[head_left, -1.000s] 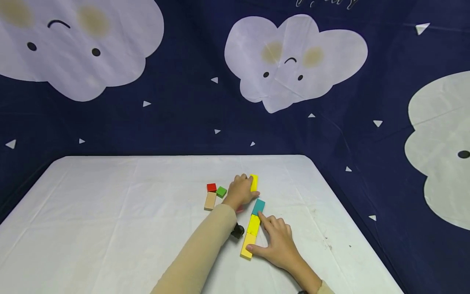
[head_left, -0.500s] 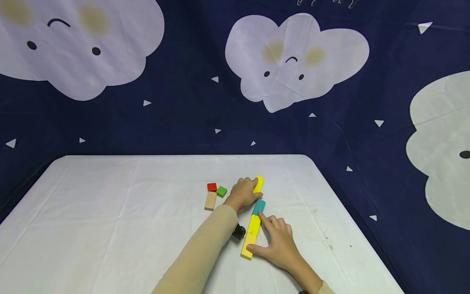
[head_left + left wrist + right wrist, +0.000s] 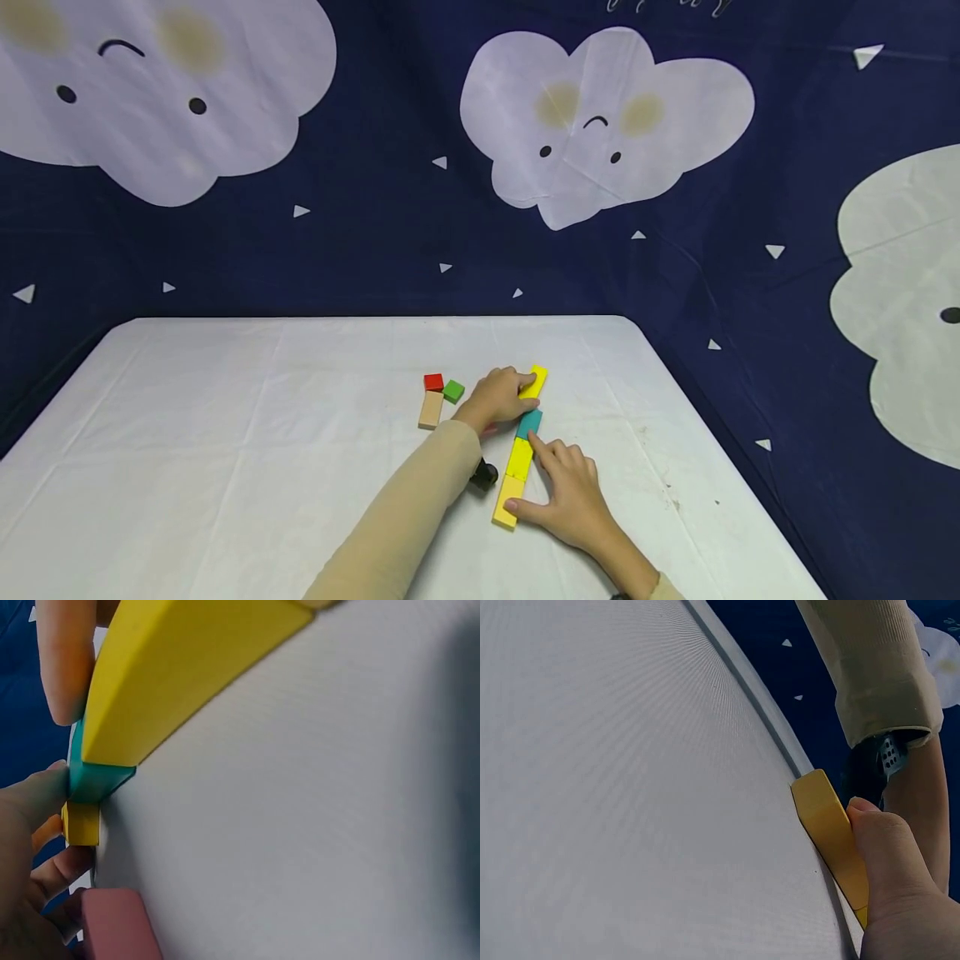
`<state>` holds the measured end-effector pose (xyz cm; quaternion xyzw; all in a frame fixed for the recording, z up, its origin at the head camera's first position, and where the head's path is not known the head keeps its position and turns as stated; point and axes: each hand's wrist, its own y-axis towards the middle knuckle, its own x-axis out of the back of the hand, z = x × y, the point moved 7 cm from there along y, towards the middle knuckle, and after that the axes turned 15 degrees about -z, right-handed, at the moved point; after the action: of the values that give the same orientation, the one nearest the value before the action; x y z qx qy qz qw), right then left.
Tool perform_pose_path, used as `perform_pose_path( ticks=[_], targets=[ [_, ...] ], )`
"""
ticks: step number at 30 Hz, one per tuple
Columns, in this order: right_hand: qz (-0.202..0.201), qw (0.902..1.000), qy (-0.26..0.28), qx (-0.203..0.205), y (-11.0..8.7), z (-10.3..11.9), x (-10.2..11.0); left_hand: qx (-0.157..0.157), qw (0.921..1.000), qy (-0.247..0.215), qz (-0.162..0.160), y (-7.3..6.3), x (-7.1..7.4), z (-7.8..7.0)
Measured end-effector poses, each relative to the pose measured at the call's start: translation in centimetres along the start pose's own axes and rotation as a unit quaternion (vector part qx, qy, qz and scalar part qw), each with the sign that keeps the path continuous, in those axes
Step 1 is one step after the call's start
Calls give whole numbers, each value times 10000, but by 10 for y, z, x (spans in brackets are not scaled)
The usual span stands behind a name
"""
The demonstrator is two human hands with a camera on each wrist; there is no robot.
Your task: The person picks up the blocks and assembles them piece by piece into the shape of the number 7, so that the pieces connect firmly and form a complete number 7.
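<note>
A row of blocks runs away from me in the head view. Nearest is a pale yellow block (image 3: pixel 507 500), followed by a bright yellow block (image 3: pixel 519 458) and a teal block (image 3: pixel 528 425). My left hand (image 3: pixel 495 396) pinches another yellow block (image 3: pixel 535 383) at the far end, its thumb beside the teal block. That block stands at a slight angle to the row. My right hand (image 3: pixel 570 492) lies along the row's right side, thumb on the pale yellow block (image 3: pixel 832 832) and index fingertip by the teal block. Its other fingers are loosely bent.
Left of the left hand lie a red block (image 3: pixel 433 382), a green block (image 3: pixel 453 391) and a wooden block (image 3: pixel 431 410). A pink block (image 3: pixel 120 926) sits close to the left hand, mostly hidden in the head view. White cloth covers the table (image 3: pixel 225 458).
My left hand has drawn the far yellow block to the right and nearer, turning it, up against the teal block's far end. The right hand has stayed in place.
</note>
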<state>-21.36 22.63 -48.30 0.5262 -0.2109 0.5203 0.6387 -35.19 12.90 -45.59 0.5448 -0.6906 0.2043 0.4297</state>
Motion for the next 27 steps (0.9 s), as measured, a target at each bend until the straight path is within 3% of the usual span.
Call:
perform_pose_path(
  ticks=[10, 27],
  targets=[
    [33, 10000, 56, -34, 0, 2, 1, 47, 9994, -323, 122, -4, 0, 0],
    [19, 10000, 27, -9, -1, 1, 1, -76, 9992, -346, 161, -7, 1, 2]
  ],
)
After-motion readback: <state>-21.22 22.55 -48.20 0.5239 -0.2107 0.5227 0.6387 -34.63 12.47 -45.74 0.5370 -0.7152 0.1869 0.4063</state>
